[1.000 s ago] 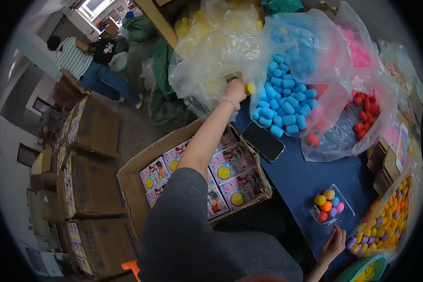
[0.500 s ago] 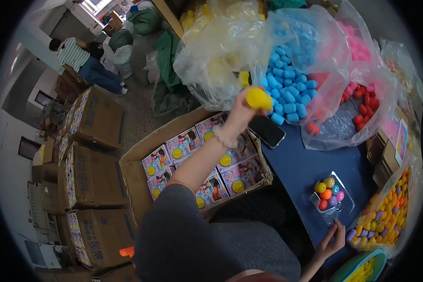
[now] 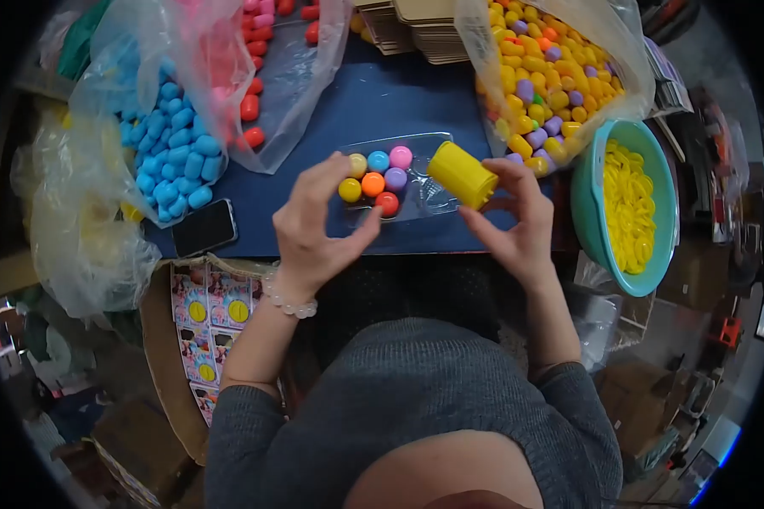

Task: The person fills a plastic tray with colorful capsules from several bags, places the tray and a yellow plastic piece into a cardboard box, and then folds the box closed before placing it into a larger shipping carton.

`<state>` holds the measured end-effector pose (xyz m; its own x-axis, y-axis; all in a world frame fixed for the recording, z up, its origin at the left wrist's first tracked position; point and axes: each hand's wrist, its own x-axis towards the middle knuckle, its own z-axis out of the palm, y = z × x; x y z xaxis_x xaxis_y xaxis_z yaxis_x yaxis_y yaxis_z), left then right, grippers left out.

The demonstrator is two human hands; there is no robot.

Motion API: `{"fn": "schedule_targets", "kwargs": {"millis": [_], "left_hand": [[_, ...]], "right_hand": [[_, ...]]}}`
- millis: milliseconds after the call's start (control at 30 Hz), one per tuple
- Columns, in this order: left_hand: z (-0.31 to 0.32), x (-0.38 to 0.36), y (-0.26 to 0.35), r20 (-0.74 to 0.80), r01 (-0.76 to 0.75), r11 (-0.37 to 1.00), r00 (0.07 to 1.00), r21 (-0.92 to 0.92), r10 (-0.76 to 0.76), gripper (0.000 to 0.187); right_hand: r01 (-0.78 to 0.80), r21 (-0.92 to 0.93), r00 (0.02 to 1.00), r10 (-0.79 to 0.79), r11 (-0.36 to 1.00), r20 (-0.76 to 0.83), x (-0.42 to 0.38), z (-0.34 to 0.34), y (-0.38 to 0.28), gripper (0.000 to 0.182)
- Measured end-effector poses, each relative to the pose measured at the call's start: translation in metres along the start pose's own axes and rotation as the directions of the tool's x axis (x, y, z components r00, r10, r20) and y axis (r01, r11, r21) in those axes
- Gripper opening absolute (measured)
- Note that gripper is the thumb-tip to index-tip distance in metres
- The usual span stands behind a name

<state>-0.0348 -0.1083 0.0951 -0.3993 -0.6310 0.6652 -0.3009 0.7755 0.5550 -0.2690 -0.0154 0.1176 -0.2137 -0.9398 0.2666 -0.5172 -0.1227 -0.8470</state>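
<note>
My left hand (image 3: 318, 225), a beaded bracelet on its wrist, curves around the left end of a clear plastic tray (image 3: 433, 142), index finger on the far side and thumb on the near side by a red ball (image 3: 387, 203). Several coloured balls (image 3: 373, 184) sit close together in the tray, among them yellow, orange, blue, pink and purple. Between the fingers and thumb of my right hand (image 3: 518, 220) is a yellow plastic cup (image 3: 461, 174). It lies tilted over the tray's right part.
Bags of blue capsules (image 3: 174, 157), red capsules (image 3: 250, 106) and orange and purple capsules (image 3: 547, 76) surround the blue table (image 3: 356, 93). A teal basin (image 3: 598, 195) of yellow lids stands right. A phone (image 3: 205, 229) lies left, above a carton (image 3: 165, 339) of printed boxes.
My view has swung from the carton to the table. The left hand, which held a yellow cup over the carton, is now at the tray. A yellow cup is now in my right hand.
</note>
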Motion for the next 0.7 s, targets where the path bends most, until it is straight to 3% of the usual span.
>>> {"fn": "schedule_targets", "kwargs": {"millis": [100, 133, 200, 233, 300, 333, 433, 500, 567, 600, 667, 700], "left_hand": [[-0.005, 0.015, -0.029, -0.034, 0.361, 0.931, 0.931, -0.057, -0.363, 0.048], [-0.007, 0.026, -0.038, -0.051, 0.351, 0.935, 0.934, -0.038, -0.353, 0.041], [-0.008, 0.052, -0.056, -0.025, 0.290, 0.956, 0.957, 0.033, -0.290, 0.038], [-0.007, 0.066, -0.063, 0.002, 0.239, 0.965, 0.971, 0.104, -0.241, 0.035], [0.003, 0.095, -0.074, 0.042, 0.220, 0.974, 0.974, 0.055, -0.222, 0.029], [0.012, 0.112, -0.078, 0.102, 0.207, 0.977, 0.974, -0.045, -0.201, 0.028], [0.057, 0.171, -0.111, 0.244, 0.164, 0.957, 0.964, -0.238, -0.104, 0.027], [0.094, 0.220, -0.144, 0.277, 0.013, 0.988, 0.960, -0.154, 0.031, 0.028], [0.136, 0.268, -0.196, 0.228, -0.135, 0.991, 0.965, 0.000, 0.131, 0.043], [0.148, 0.291, -0.218, 0.220, -0.145, 0.989, 0.965, 0.003, 0.141, 0.043], [0.165, 0.333, -0.256, 0.462, -0.154, 0.946, 0.887, 0.286, 0.005, 0.071], [0.173, 0.345, -0.280, 0.453, -0.165, 0.945, 0.892, 0.282, 0.021, 0.071]], "right_hand": [[-0.033, -0.210, 0.972, 0.081, 0.977, 0.223, 0.021, -0.037, 0.021, 0.044], [-0.037, -0.211, 0.974, 0.082, 0.977, 0.210, 0.026, -0.035, 0.028, 0.044], [0.238, -0.212, 0.933, -0.162, 0.948, 0.322, 0.039, -0.025, 0.042, 0.047], [0.166, -0.171, 0.916, -0.088, 0.971, 0.392, 0.045, -0.021, 0.044, 0.047], [0.225, -0.252, 0.889, -0.092, 0.941, 0.448, 0.054, -0.010, 0.052, 0.046], [0.317, -0.294, 0.875, -0.159, 0.902, 0.457, 0.058, -0.002, 0.062, 0.052], [0.396, -0.474, 0.856, -0.129, 0.786, 0.500, 0.063, 0.019, 0.072, 0.057], [0.420, -0.519, 0.859, -0.142, 0.745, 0.492, 0.063, 0.027, 0.075, 0.059], [0.395, -0.516, 0.876, -0.141, 0.760, 0.462, 0.062, 0.027, 0.069, 0.067], [0.375, -0.517, 0.883, -0.126, 0.770, 0.452, 0.062, 0.025, 0.063, 0.069], [0.314, -0.481, 0.905, -0.105, 0.818, 0.412, 0.060, 0.017, 0.055, 0.069], [0.286, -0.460, 0.919, -0.105, 0.841, 0.380, 0.058, 0.012, 0.052, 0.068]]}}
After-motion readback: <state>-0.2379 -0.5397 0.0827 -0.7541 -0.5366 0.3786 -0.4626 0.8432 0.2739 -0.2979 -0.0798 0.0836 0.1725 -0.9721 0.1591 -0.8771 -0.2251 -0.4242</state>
